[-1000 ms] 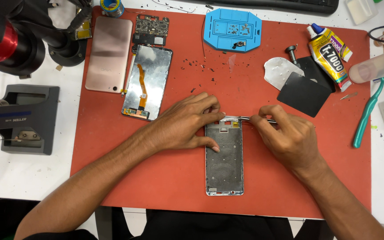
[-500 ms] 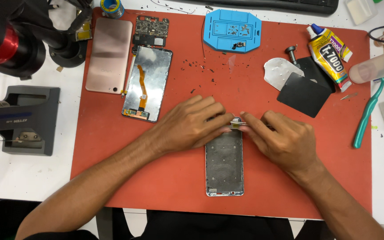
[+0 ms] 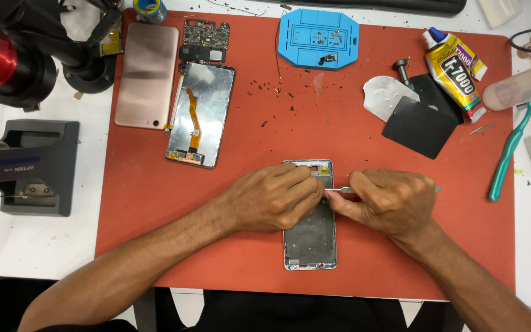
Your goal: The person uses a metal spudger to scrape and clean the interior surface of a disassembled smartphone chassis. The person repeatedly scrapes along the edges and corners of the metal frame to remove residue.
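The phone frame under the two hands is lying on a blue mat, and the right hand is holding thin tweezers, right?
Not quite: in the head view the mat under the phone frame is red-orange, not blue. The only blue thing is the small parts tray at the far edge. The rest holds: both hands are on the frame, and the right hand does have thin tweezers in its grip, beside the left hand.

A grey phone frame (image 3: 310, 240) lies flat and lengthwise on the red mat — 1 stripped metal shell, its upper part under the hands, its lower end bare. Thin metal tweezers (image 3: 341, 190) lie level across its top right edge — tip inward.
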